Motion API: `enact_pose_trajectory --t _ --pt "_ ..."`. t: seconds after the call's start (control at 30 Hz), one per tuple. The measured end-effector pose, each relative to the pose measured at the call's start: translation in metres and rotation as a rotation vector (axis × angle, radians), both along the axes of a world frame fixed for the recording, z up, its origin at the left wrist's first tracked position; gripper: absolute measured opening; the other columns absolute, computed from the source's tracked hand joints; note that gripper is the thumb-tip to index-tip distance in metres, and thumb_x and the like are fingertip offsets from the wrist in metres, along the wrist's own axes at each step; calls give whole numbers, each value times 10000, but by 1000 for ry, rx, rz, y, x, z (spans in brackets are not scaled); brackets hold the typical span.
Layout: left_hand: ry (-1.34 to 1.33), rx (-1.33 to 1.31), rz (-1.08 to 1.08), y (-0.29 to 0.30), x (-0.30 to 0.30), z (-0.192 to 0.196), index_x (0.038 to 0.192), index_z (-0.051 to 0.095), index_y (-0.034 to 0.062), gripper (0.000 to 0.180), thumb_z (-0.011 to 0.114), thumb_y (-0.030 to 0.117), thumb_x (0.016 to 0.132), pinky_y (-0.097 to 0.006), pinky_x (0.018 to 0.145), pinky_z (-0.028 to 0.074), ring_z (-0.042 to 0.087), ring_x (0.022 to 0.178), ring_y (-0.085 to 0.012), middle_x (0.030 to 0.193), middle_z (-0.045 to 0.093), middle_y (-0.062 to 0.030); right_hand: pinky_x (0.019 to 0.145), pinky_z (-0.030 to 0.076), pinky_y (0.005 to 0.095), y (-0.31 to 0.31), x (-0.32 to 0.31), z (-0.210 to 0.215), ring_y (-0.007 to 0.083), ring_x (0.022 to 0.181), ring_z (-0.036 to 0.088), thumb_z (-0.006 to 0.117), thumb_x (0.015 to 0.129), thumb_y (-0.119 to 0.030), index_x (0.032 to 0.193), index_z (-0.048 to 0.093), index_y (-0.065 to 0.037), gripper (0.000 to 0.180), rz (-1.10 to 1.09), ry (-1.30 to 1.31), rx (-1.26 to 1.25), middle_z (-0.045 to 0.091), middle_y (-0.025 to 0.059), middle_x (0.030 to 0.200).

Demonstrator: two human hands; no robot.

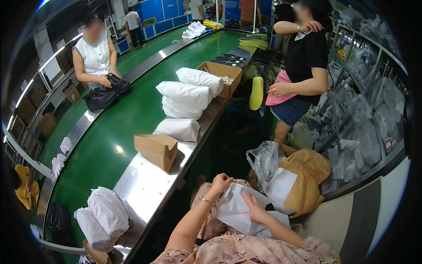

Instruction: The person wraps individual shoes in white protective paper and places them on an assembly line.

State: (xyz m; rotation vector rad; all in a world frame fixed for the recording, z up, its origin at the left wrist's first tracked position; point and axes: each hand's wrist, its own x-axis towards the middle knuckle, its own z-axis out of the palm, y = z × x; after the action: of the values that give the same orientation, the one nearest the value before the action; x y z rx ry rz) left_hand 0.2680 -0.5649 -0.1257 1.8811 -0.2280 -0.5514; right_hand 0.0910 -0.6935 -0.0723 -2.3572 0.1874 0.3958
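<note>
Gripping the top edge of a white tissue-paper sheet (pixel 235 207), the left hand (pixel 221 181) is closing into a fist on the paper, a bracelet showing at its wrist. The right hand (pixel 253 210) is lying flat on the same sheet, fingers spread and pressing it down over the lap; whatever the paper is wrapping is hidden beneath it, apart from a small dark patch at its right edge. A brown paper bag (pixel 306 179) and a grey plastic bag (pixel 265 159) are sitting just beyond the hands, partly overlapping. On the green conveyor belt (pixel 127 119) to the left, white paper bundles (pixel 187 99) are lying near a stack of folded cardboard (pixel 157 149). Lower bundles are being cut off by the frame's dark rim.
</note>
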Motion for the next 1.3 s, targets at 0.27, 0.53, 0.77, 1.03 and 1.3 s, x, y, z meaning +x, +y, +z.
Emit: enact_pose_trajectory --t 0.27,0.53,0.77,1.03,1.3 --pt "153 -236 -252 16 -29 23 1352 304 -26 811 676 408 776 -313 927 403 466 1146 -253 1275 438 -232 1016 314 409 -9 -5 -21 413 1240 330 695 704 -214 1424 169 -189 892 -100 -53 123 277 250 1359" --pt "270 -303 -106 25 -42 58 1035 566 -25 400 686 275 799 -230 637 455 558 727 -110 849 605 -44 1021 301 352 -3 -11 15 361 1247 333 731 677 -200 1414 178 -48 934 -37 -193 257 325 223 1324" --pt "465 -459 41 35 -9 74 734 613 80 218 616 256 863 -203 512 377 468 550 -66 655 550 34 1050 252 365 -2 0 42 377 1295 284 657 756 -301 1430 179 -98 851 62 -339 428 274 275 1378" --pt "-471 -443 329 46 -36 184 1049 524 -18 188 521 104 905 -244 631 484 572 748 -119 899 598 -88 980 288 492 -14 48 89 437 1249 294 672 687 -54 1405 251 -121 835 -86 -631 -208 218 261 1397" --pt "-280 -251 223 27 -45 132 1372 198 -22 725 625 239 848 -381 931 399 374 1242 -289 1360 314 -240 954 305 500 23 73 85 432 1232 315 684 628 -98 1380 278 -61 855 -84 -903 -370 245 281 1367"
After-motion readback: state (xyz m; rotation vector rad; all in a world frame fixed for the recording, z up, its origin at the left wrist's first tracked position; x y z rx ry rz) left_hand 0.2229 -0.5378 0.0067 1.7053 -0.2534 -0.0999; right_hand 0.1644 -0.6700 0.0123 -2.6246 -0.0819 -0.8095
